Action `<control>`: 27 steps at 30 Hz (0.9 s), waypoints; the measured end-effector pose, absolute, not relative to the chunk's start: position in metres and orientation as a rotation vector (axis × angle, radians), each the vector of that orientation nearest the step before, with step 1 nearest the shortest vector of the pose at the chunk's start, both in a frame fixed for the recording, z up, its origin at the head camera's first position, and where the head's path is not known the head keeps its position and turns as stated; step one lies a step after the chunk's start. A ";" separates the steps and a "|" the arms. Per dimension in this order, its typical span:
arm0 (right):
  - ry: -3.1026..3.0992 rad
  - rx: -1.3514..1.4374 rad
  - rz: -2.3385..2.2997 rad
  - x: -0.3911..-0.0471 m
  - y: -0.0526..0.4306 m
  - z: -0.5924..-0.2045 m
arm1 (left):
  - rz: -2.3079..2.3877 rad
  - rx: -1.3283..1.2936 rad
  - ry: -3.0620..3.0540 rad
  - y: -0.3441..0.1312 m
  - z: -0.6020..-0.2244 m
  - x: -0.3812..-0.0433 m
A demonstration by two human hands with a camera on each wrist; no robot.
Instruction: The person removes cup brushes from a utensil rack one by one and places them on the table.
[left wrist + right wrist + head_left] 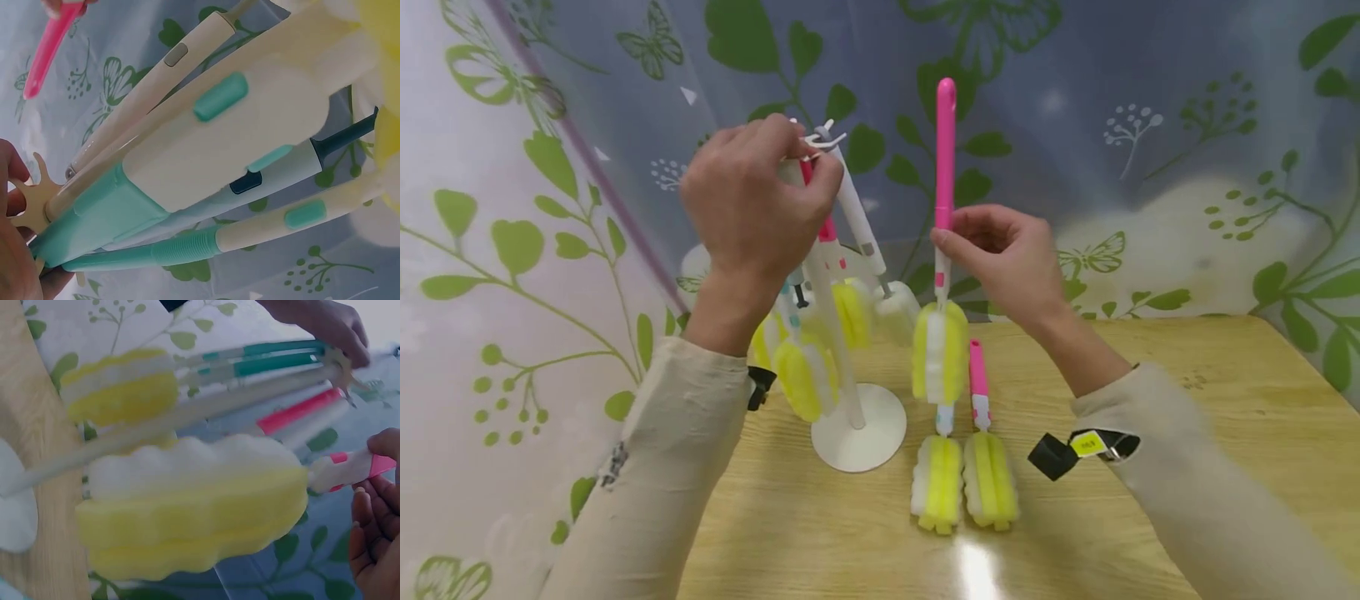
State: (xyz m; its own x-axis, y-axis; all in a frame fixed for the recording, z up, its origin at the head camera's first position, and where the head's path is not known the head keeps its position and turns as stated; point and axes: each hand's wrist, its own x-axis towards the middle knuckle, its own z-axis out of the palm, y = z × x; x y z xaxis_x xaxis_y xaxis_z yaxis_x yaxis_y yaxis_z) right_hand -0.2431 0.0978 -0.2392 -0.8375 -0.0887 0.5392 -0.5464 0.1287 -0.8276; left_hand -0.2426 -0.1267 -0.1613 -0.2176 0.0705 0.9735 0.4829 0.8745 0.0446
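My right hand point(1011, 254) pinches a sponge bottle brush point(945, 150) by the lower part of its pink handle. The brush hangs upright, its yellow-and-white sponge head point(194, 512) downward, just right of a white hanging rack point(859, 433). At the rack's top, the fingers of my left hand point(760, 196) curl round the hooks point(37, 194). Several brushes hang there, among them a teal-and-white one point(225, 125), a white-handled one point(857, 212) and one with a pink handle point(300, 412). The left fingertips are partly hidden in the head view.
Two more sponge brushes lie side by side on the wooden table point(1150, 358): one with a pink handle point(977, 367), the other point(938, 483) partly behind the held brush. A curtain point(1037, 142) with leaf and butterfly prints hangs behind the table.
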 end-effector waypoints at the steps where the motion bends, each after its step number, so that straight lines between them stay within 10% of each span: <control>1: -2.079 0.584 1.734 -0.243 0.106 -0.240 | -0.410 -0.411 -1.771 -0.126 -0.161 -0.243; 27: -2.900 -0.006 1.521 -0.260 0.225 -0.368 | -0.538 -0.415 -1.784 -0.129 -0.164 -0.250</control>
State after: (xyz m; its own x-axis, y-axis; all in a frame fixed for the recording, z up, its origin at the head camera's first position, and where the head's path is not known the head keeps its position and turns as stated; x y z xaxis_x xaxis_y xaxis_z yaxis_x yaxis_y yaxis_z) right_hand -0.2598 0.2252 -0.3685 -0.9912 -0.0584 -0.1190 0.0647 0.5703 -0.8189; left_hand -0.2495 -0.1288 -0.1636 -0.2685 0.0049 0.9633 0.5364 0.8314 0.1453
